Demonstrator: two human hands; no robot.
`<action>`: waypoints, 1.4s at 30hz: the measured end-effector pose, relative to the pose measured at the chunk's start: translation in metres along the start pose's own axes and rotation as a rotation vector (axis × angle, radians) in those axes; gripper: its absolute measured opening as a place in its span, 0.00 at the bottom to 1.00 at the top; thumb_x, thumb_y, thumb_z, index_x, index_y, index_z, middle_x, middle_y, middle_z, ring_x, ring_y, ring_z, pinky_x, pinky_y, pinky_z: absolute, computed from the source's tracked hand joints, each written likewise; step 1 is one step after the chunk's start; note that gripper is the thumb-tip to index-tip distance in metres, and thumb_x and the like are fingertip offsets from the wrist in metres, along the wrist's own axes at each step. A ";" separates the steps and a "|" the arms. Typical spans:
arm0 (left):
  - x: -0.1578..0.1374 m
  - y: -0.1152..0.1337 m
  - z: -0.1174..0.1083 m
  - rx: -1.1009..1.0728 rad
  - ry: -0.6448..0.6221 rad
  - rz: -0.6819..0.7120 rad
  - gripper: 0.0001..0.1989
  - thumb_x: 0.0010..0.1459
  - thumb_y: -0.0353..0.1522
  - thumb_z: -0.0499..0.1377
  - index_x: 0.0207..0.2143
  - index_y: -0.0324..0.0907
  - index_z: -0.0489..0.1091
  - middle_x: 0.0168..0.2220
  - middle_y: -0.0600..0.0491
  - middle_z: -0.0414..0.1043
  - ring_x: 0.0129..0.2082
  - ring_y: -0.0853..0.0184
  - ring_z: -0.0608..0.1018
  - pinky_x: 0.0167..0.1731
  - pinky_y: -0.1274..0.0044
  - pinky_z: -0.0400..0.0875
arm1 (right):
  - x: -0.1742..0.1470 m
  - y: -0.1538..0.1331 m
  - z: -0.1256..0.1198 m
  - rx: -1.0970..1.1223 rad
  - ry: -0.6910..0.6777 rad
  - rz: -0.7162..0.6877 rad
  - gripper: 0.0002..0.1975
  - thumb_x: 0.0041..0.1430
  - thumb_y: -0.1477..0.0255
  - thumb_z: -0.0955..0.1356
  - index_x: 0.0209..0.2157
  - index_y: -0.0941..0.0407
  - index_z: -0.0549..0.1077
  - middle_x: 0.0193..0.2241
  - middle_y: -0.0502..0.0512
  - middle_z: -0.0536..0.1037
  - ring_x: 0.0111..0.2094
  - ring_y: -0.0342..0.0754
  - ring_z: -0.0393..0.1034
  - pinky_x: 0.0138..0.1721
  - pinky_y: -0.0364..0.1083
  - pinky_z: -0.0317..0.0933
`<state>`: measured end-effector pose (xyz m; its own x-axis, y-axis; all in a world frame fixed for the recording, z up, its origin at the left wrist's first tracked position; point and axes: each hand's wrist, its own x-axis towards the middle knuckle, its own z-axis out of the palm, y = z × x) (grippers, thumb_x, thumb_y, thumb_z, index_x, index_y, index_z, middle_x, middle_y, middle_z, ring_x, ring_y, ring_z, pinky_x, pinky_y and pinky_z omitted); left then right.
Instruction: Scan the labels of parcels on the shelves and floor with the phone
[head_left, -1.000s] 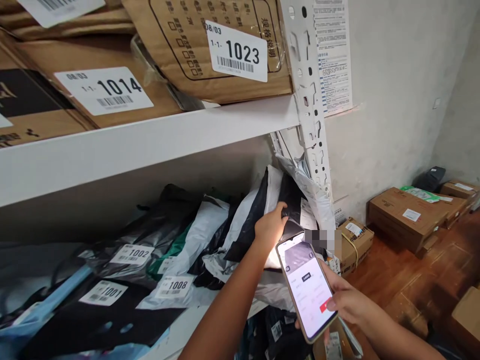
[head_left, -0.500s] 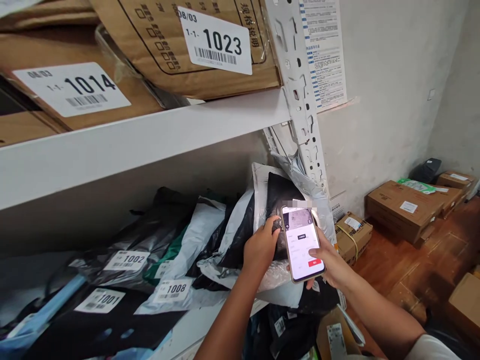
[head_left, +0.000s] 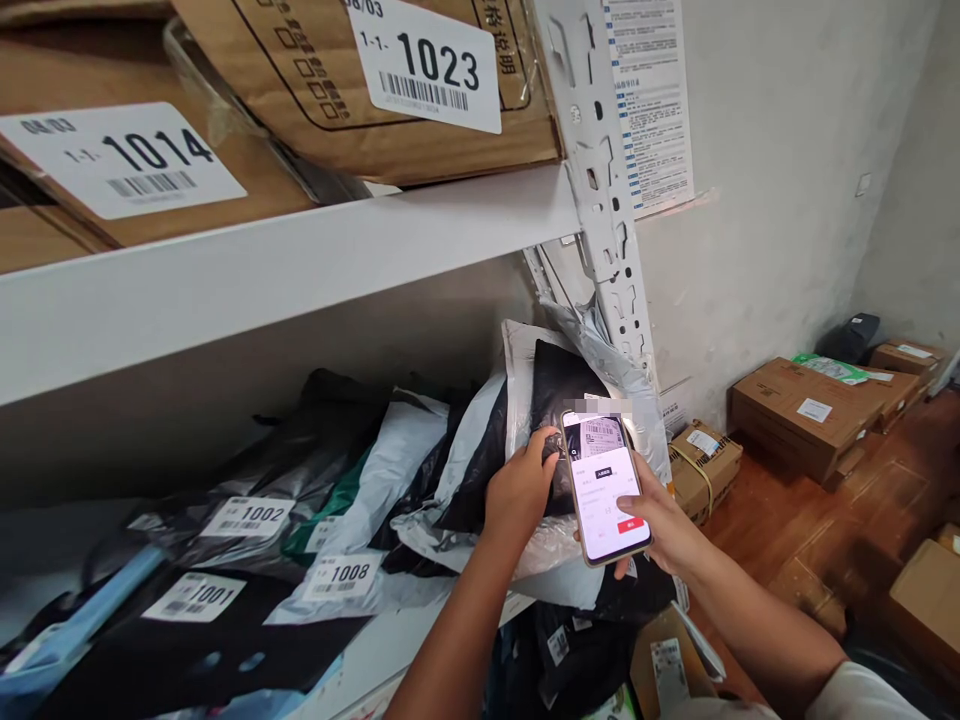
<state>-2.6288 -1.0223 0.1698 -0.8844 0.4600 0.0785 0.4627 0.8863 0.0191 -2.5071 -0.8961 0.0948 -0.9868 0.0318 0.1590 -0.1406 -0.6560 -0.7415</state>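
Observation:
My right hand (head_left: 660,520) is closed around a smartphone (head_left: 606,490), its thumb over the lower right of the lit screen. The screen shows a camera picture of a printed label above a white panel with a red button. Just left of the phone, my left hand (head_left: 521,485) pinches the edge of a black plastic parcel bag (head_left: 559,390). That bag leans among other parcels at the shelf's right end, partly covered by the phone. A white mailer bag (head_left: 519,370) stands directly behind it.
Soft parcels labelled 1002 (head_left: 247,517), 1001 (head_left: 196,598) and 1008 (head_left: 343,577) lie on the shelf to the left. Overhead runs a white shelf beam (head_left: 300,270) with cartons on it. A perforated upright (head_left: 600,180) stands at right. Cardboard boxes (head_left: 806,410) sit on the floor.
The view has shifted slightly, so the upper shelf and its labels sit a little higher and further left. The phone's camera picture now shows a label with a barcode. Both hands keep their grip.

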 end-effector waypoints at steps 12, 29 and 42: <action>0.002 -0.002 0.003 0.013 0.001 0.023 0.23 0.71 0.32 0.49 0.66 0.45 0.60 0.56 0.44 0.77 0.51 0.54 0.81 0.48 0.68 0.72 | -0.003 -0.004 0.000 0.012 -0.022 0.031 0.43 0.48 0.67 0.74 0.64 0.47 0.54 0.40 0.53 0.81 0.36 0.57 0.82 0.17 0.42 0.71; -0.034 0.034 0.011 0.259 0.166 0.351 0.15 0.66 0.25 0.55 0.46 0.48 0.79 0.53 0.48 0.78 0.60 0.45 0.74 0.65 0.48 0.60 | -0.052 -0.001 -0.058 -0.022 -0.078 0.021 0.59 0.48 0.58 0.76 0.73 0.43 0.40 0.51 0.65 0.80 0.42 0.65 0.80 0.19 0.47 0.71; -0.101 -0.013 0.183 -0.568 0.594 -0.345 0.56 0.53 0.42 0.66 0.67 0.22 0.33 0.68 0.15 0.35 0.74 0.38 0.44 0.69 0.50 0.46 | -0.106 -0.026 -0.125 -0.268 0.361 -0.107 0.42 0.53 0.56 0.68 0.69 0.40 0.56 0.60 0.64 0.72 0.45 0.65 0.78 0.18 0.46 0.66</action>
<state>-2.5564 -1.0702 -0.0212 -0.8758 -0.0710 0.4775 0.2762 0.7375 0.6163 -2.4085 -0.7883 0.0156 -0.9239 0.3804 0.0421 -0.2126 -0.4185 -0.8830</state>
